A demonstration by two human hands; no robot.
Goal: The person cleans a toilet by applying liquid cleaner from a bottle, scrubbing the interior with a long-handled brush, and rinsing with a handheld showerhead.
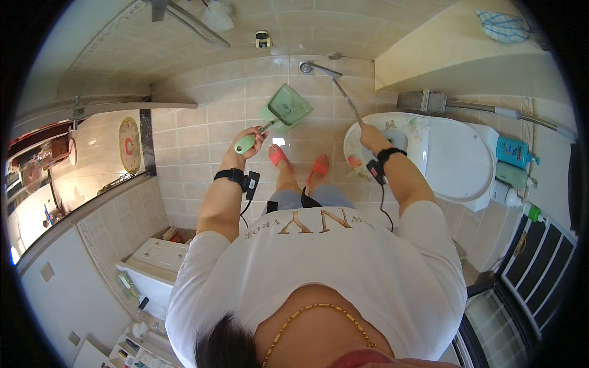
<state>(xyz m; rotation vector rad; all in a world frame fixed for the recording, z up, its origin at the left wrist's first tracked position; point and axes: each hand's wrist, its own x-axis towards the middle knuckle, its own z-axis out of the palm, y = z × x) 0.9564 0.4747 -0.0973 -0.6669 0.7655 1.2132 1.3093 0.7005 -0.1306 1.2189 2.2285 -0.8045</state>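
Note:
My left hand (pixel 253 151) grips the green-and-metal handle of a light green plastic dustpan (pixel 301 109). Its pan sits at or just above the tiled floor, tilted cornerwise; a small grey spot shows inside. In my right hand (pixel 373 138) is the thin metal handle (pixel 348 100) of a floor squeegee or similar scraper. Its narrow grey head (pixel 326 70) lies far ahead, one end beside a square floor drain (pixel 305 68). Between dustpan and scraper there is a gap of tiled floor (pixel 317 119).
A white toilet with a flowered lid (pixel 414 129) stands at my right, below my right forearm. Beside it leans a long-handled mop (pixel 421 102). Several bottles (pixel 512 152) stand on the right. A white cabinet (pixel 158 255) is at left; a shower pipe (pixel 198 25) hangs ahead.

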